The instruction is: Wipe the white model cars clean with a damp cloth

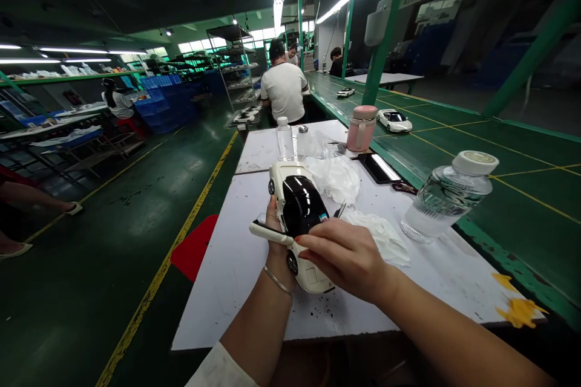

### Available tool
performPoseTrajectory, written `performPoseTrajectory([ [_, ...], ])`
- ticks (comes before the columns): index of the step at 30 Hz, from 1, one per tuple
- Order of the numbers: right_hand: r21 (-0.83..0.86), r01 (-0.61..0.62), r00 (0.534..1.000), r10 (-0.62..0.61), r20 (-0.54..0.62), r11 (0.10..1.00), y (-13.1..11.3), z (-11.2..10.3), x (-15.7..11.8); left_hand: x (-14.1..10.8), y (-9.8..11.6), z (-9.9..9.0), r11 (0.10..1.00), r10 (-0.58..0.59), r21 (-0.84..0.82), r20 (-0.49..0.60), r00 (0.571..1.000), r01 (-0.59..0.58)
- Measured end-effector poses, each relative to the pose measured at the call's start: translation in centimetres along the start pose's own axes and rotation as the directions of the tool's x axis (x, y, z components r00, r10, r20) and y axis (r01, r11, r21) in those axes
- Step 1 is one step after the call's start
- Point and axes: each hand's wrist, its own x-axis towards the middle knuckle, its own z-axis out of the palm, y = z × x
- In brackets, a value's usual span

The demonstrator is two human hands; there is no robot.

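Note:
A white model car (313,272) with a glossy black roof is tilted above the white table, one side door (271,234) swung outward. My left hand (275,236) is wrapped around the car from below and its left side, thumb up beside the body. My right hand (349,251) is closed over the rear part, its thumb and forefinger pressed together at the base of the open door. Whatever those fingertips pinch is hidden. On the car's far side, a thin dark piece (339,209) sticks out just above my right knuckles.
Crumpled white plastic (336,178) and a white cloth (384,236) lie beyond the car. A large water bottle (447,196), pink cup (362,128), phone (379,168) and small clear bottle (284,139) surround them. More model cars (394,121) sit on the green bench. A person (284,91) sits ahead.

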Motion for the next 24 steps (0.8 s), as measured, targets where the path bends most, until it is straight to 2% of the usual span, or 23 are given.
performPoseTrajectory([
  [3, -0.059, -0.129, 0.990, 0.125, -0.067, 0.990, 0.7, -1.9, -1.2, 0.2, 0.6, -0.2, 0.982, -0.164, 0.104, 0.041, 0.986, 0.159],
  [5, -0.129, -0.261, 0.964, 0.250, -0.090, 0.957, 1.6, -3.2, -2.6, 0.5, 1.0, -0.3, 0.976, -0.189, 0.126, 0.065, 0.980, 0.180],
  [7, -0.227, -0.401, 0.915, 0.397, -0.067, 0.887, 2.8, -4.3, -4.6, 0.6, 1.4, -0.3, 0.974, -0.201, 0.123, 0.100, 0.975, 0.188],
  [9, -0.347, -0.510, 0.836, 0.548, 0.016, 0.787, 4.0, -5.0, -6.9, 0.6, 1.8, -0.3, 0.964, -0.249, 0.133, 0.145, 0.958, 0.230],
  [11, -0.442, -0.527, 0.755, 0.639, 0.148, 0.726, 4.9, -5.4, -9.3, 0.4, 2.0, -0.3, 0.955, -0.278, 0.157, 0.190, 0.942, 0.250],
  [13, -0.467, -0.488, 0.703, 0.649, 0.290, 0.737, 5.5, -5.5, -11.4, 0.3, 2.2, -0.3, 0.955, -0.273, 0.175, 0.212, 0.938, 0.238],
  [15, -0.441, -0.468, 0.691, 0.628, 0.359, 0.766, 5.8, -5.6, -12.9, 0.3, 2.2, -0.4, 0.958, -0.262, 0.177, 0.213, 0.941, 0.226],
  [16, -0.413, -0.484, 0.693, 0.626, 0.358, 0.772, 6.0, -5.6, -13.3, 0.4, 2.2, -0.5, 0.958, -0.264, 0.172, 0.207, 0.942, 0.230],
  [20, -0.280, -0.607, 0.694, 0.668, 0.270, 0.744, 6.5, -6.5, -12.9, 0.9, 2.2, -1.1, 0.953, -0.286, 0.161, 0.191, 0.939, 0.258],
  [22, -0.212, -0.665, 0.683, 0.698, 0.217, 0.716, 6.5, -7.6, -11.1, 0.9, 2.3, -1.2, 0.952, -0.287, 0.166, 0.187, 0.939, 0.258],
  [24, -0.064, -0.729, 0.673, 0.730, 0.116, 0.682, 6.2, -8.7, -8.5, 0.8, 2.3, -1.2, 0.950, -0.291, 0.174, 0.180, 0.940, 0.260],
])
